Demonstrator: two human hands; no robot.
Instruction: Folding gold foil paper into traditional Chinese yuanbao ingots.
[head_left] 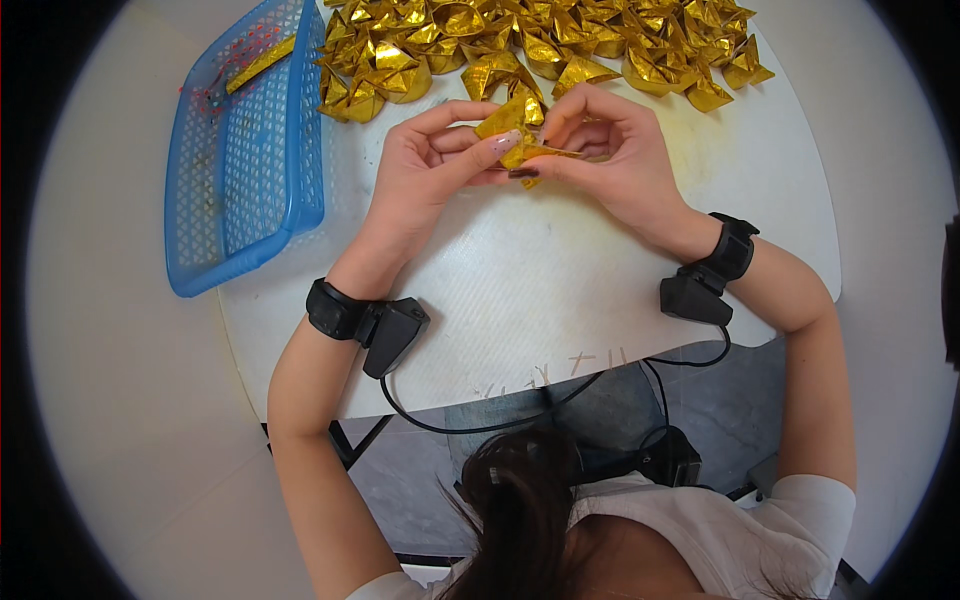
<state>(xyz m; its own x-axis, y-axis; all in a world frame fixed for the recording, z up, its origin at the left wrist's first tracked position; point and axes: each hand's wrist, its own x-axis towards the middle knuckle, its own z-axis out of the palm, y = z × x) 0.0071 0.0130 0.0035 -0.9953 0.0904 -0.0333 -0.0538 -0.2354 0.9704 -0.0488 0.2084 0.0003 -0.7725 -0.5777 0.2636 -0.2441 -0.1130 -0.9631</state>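
Observation:
Between both hands, above the white tabletop, is a partly folded piece of gold foil paper (512, 150). My left hand (440, 160) pinches its left side, thumb across the front and fingers behind. My right hand (610, 150) grips the right side between thumb and fingertips, where a thin folded edge shows. The fingers hide part of its shape. Just beyond my hands lies a heap of finished gold foil paper ingots (545, 45), boat-shaped with pointed ends, spread along the far side of the table.
A blue plastic basket (305, 150) stands at the table's left edge, with a gold strip (260, 65) and red bits inside. Black wrist straps with boxy devices (397, 335) are on both my wrists, and a cable (480, 428) hangs between them over the white table's (520, 290) near edge.

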